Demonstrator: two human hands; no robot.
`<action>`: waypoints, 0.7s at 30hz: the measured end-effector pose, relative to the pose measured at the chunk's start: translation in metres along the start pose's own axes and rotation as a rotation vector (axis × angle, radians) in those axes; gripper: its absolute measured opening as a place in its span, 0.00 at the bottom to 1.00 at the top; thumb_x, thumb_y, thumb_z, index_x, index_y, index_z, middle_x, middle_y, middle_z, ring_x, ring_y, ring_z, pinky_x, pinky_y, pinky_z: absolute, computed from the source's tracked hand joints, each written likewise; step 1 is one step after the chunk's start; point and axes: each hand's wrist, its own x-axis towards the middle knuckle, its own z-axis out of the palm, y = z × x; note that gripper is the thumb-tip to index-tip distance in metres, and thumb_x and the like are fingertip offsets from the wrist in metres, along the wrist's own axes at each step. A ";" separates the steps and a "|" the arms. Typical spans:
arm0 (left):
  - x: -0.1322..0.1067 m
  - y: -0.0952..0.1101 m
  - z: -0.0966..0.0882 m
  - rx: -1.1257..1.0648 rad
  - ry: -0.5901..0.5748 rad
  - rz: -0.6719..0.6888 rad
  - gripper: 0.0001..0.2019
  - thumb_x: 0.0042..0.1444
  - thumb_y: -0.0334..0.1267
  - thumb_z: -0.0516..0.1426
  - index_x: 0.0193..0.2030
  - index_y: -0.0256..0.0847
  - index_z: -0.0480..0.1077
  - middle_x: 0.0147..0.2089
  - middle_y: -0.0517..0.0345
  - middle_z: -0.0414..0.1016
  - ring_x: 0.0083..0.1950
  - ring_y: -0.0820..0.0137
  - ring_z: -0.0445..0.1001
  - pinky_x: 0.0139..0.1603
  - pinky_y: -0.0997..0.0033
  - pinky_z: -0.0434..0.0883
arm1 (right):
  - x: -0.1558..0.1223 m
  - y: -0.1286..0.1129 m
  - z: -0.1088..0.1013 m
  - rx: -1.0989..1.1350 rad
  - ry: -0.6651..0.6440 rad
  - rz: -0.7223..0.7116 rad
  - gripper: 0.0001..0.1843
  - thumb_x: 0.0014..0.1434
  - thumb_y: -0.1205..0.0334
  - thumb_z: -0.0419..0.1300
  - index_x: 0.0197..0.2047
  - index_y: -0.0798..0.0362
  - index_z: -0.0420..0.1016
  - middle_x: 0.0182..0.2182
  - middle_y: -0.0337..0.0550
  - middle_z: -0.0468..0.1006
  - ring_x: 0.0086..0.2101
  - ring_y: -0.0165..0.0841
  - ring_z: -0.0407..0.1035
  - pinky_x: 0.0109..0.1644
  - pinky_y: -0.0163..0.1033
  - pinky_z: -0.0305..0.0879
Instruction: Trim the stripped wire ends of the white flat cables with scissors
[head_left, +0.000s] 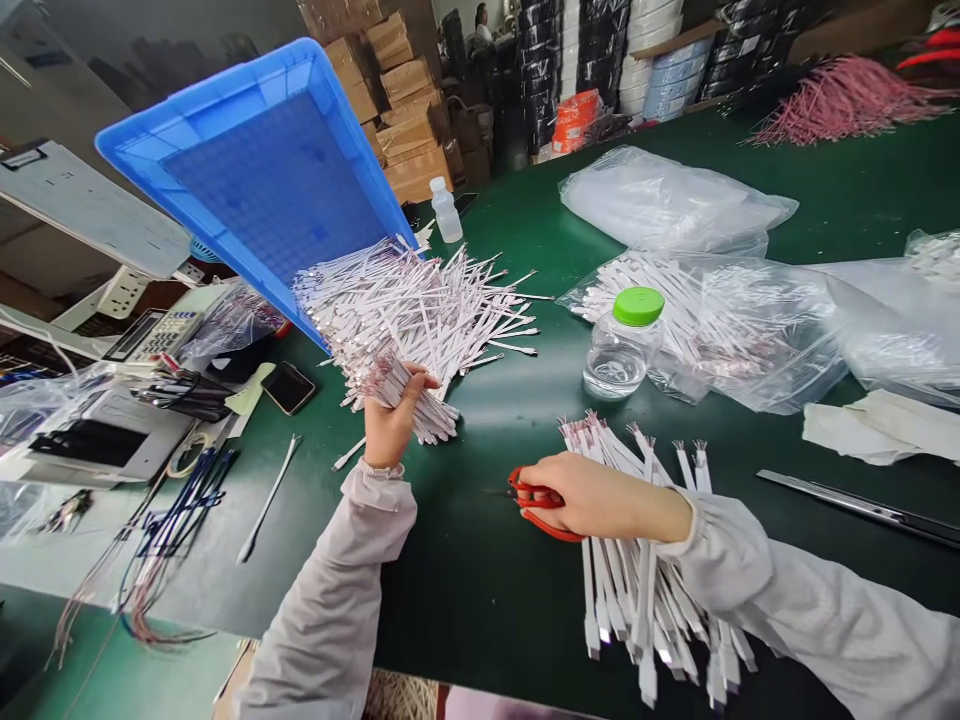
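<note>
Gripping flat white strips [420, 320] in left hand [397, 420].

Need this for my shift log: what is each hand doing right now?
Left hand: closed, gripping a bundle of flat white strips.
Right hand: closed, holding red-handled scissors.

Left hand [394, 425] clutches white cables [409, 330], right hand [600, 495] red scissors [551, 527].
</note>
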 end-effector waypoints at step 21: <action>0.005 0.028 0.002 -0.354 -0.299 -0.667 0.11 0.48 0.39 0.64 0.36 0.36 0.73 0.33 0.54 0.76 0.30 0.67 0.77 0.33 0.66 0.77 | 0.014 0.011 0.000 0.532 0.473 0.156 0.16 0.58 0.48 0.57 0.32 0.54 0.71 0.27 0.39 0.71 0.29 0.30 0.66 0.37 0.37 0.63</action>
